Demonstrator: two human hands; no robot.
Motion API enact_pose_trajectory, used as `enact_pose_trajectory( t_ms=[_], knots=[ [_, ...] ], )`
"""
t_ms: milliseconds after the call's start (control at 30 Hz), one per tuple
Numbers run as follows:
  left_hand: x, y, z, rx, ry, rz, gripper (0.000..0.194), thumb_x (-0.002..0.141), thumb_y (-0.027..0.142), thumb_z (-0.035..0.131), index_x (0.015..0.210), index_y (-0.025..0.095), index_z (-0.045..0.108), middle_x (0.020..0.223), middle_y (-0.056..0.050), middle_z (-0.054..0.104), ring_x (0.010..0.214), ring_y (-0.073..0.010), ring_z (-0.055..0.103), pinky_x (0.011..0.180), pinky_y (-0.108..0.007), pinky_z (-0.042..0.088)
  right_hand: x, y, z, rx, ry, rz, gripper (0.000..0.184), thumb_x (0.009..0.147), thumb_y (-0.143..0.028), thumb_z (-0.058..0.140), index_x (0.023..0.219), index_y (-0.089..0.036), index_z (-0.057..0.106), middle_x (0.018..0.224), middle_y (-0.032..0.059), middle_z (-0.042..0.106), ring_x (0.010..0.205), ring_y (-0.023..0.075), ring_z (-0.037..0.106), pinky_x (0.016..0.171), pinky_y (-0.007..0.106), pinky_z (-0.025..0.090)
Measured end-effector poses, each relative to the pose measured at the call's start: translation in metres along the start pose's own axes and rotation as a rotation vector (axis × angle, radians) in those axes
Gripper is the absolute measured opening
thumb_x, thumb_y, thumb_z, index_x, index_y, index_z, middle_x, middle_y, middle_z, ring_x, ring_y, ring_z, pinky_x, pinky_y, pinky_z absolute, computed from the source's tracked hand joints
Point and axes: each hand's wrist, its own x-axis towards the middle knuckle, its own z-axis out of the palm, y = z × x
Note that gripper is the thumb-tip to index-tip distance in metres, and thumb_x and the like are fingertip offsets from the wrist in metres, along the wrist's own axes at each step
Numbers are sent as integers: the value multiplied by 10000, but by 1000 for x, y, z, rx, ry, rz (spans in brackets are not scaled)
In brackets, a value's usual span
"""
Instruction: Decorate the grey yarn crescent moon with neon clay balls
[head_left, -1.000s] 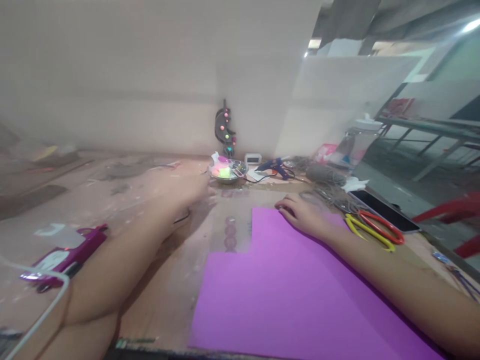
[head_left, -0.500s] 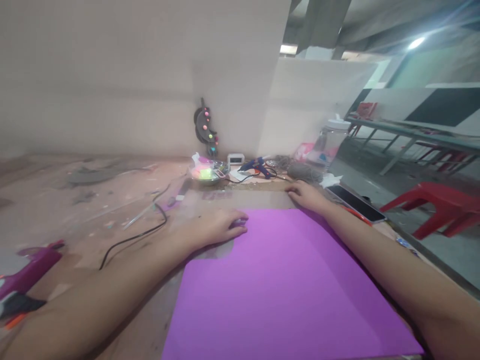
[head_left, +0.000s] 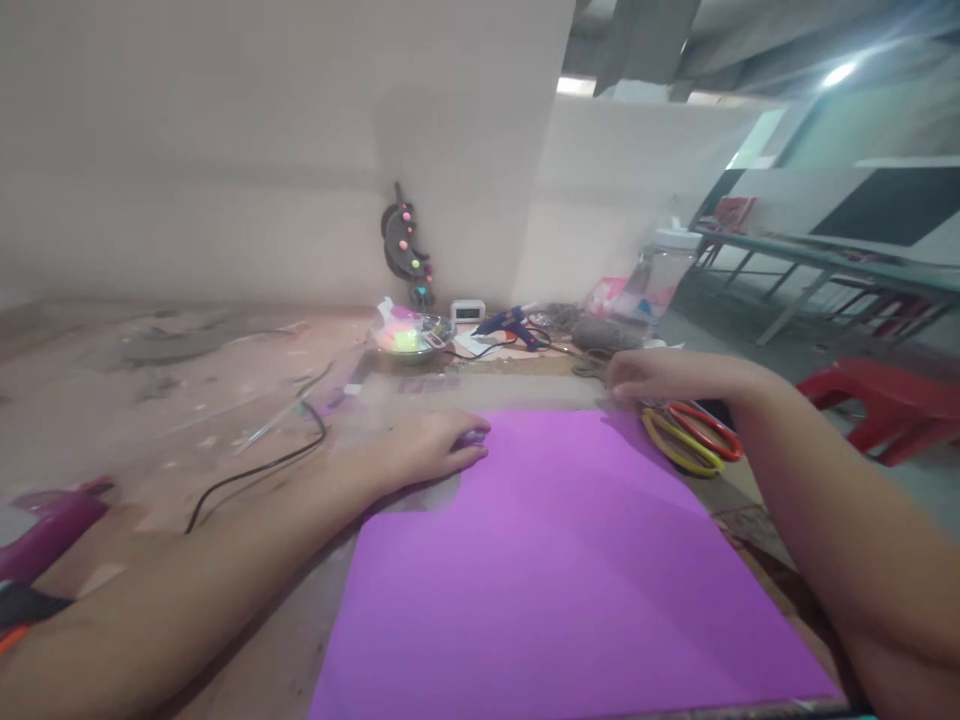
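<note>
A large sheet of purple paper or foam (head_left: 570, 580) lies flat in front of me, a notch cut at its upper left. My left hand (head_left: 439, 445) rests at that notch, fingers curled around a small greyish thing (head_left: 472, 438) whose kind I cannot make out. Past the sheet's upper right corner is my right hand (head_left: 649, 375), wrist raised and fingers pointing down, blurred; whether it holds anything is unclear. Just below it, yellow and red scissor handles (head_left: 682, 445) lie beside the sheet, their blades hidden.
A blue glue gun (head_left: 510, 325), a bowl of bright materials (head_left: 409, 340) and a small white clock-like device (head_left: 468, 311) stand at the back. A magenta glue gun (head_left: 56, 530) lies left, near a black cord (head_left: 262, 465). A clear jar (head_left: 664, 270) stands back right.
My right hand has lifted off the board behind the sheet and moved right, toward the scissor handles, which now show more fully. My left hand stays at the notch.
</note>
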Motion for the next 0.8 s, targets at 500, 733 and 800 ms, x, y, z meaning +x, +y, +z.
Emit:
enact_pose_trajectory(
  t_ms=[500, 733, 800],
  knots=[
    [2, -2, 5, -5, 13, -17, 428, 937, 422, 472, 1260, 200, 645, 1262, -82, 694, 1137, -288, 657, 977, -421, 504, -15, 58, -4, -74, 142, 532, 248, 795, -252, 619, 986, -165, 751, 783, 80, 746, 666, 208, 684, 629, 283, 465],
    [0, 7, -2, 11, 2, -56, 417, 932, 400, 474, 1252, 202, 653, 1260, -82, 698, 1135, -299, 660, 962, -423, 514, 23, 63, 18, -70, 450, 526, 427, 973, -366, 467, 1327, -160, 590, 1280, 129, 672, 1094, 224, 661, 881, 276, 484],
    [0, 8, -3, 16, -8, -58, 414, 934, 396, 471, 1256, 207, 650, 1268, -77, 694, 1139, -298, 658, 959, -422, 515, 46, 56, 17, -68, 466, 483, 442, 972, -379, 508, 1365, -178, 542, 1323, 120, 640, 1137, 226, 637, 943, 325, 481]
  ],
)
